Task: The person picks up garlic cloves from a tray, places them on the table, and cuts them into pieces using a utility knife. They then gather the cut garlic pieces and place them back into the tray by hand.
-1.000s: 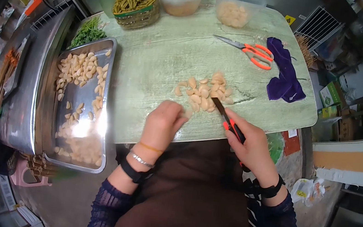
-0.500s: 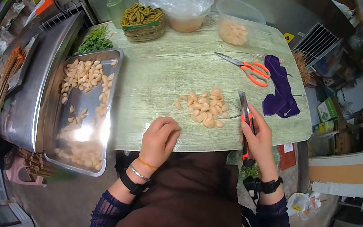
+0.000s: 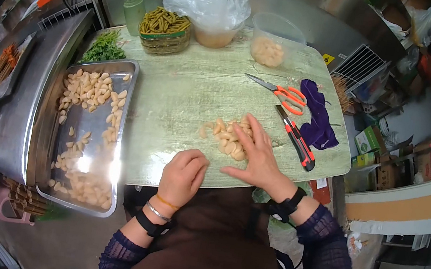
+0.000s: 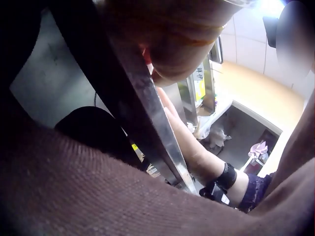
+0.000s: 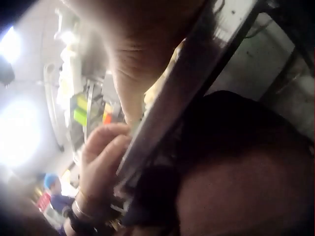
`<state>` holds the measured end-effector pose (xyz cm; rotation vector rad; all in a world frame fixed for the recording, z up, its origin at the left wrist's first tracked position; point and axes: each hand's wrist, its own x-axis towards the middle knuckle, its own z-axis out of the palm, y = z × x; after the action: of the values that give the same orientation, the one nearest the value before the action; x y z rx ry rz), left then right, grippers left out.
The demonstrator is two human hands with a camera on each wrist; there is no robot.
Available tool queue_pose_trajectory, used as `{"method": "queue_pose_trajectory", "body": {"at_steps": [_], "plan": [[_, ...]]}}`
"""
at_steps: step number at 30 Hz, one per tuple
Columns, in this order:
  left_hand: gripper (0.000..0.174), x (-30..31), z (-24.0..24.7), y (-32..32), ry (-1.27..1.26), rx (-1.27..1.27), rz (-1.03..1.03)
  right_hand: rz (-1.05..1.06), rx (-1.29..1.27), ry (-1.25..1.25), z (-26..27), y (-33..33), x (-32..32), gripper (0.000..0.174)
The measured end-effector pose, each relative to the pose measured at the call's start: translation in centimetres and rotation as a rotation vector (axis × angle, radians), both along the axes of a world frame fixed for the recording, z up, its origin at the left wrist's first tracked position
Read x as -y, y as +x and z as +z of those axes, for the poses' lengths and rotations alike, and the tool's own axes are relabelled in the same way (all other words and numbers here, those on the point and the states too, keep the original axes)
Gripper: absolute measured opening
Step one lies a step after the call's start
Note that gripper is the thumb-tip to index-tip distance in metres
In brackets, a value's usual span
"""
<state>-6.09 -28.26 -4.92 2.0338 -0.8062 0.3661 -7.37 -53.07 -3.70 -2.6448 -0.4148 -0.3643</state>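
Note:
A small pile of peeled garlic cloves [image 3: 231, 148] lies on the green wood-patterned table [image 3: 188, 92]. Over its right side my right hand [image 3: 258, 160] reaches with fingers spread, the fingertips right at the cloves and the thumb pointing left. My left hand [image 3: 182, 176] rests at the table's front edge, loosely curled, with no object showing in it. To the right of the pile lies a red-and-black utility knife [image 3: 296, 140], blade pointing away. Both wrist views are dim; the right wrist view shows my left hand [image 5: 106, 157] close by the right one at the table edge.
Left of the table, a metal tray [image 3: 125, 138] holds many more cloves. Orange-handled scissors [image 3: 289, 99] and a purple cloth [image 3: 318, 118] lie at the right. Along the back stand a clear tub [image 3: 290, 32], a bag-covered tub [image 3: 212, 2] and a container of green pieces [image 3: 163, 44].
My right hand has laid the utility knife down on the table, let go of it and moved left over the garlic cloves. My left hand stays near the front edge.

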Motion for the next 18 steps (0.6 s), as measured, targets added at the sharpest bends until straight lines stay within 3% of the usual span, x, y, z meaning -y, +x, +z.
{"method": "queue_pose_trajectory", "body": {"at_steps": [2,5,11,18], "plan": [[0.018,0.0,0.2,-0.1,-0.013,0.017,-0.003,0.079,-0.018,0.093,-0.3,0.7,0.1,0.094],[0.017,0.1,0.0,0.1,-0.022,0.035,-0.02,0.162,0.012,-0.141,0.7,1.8,-0.1,0.086],[0.016,-0.4,-0.4,0.1,-0.038,0.047,-0.033,0.322,0.145,-0.173,0.7,6.5,-1.5,0.058],[0.013,-0.5,-0.7,0.2,-0.073,0.064,-0.042,0.26,0.208,-0.192,0.0,10.6,-2.2,0.03]]}}
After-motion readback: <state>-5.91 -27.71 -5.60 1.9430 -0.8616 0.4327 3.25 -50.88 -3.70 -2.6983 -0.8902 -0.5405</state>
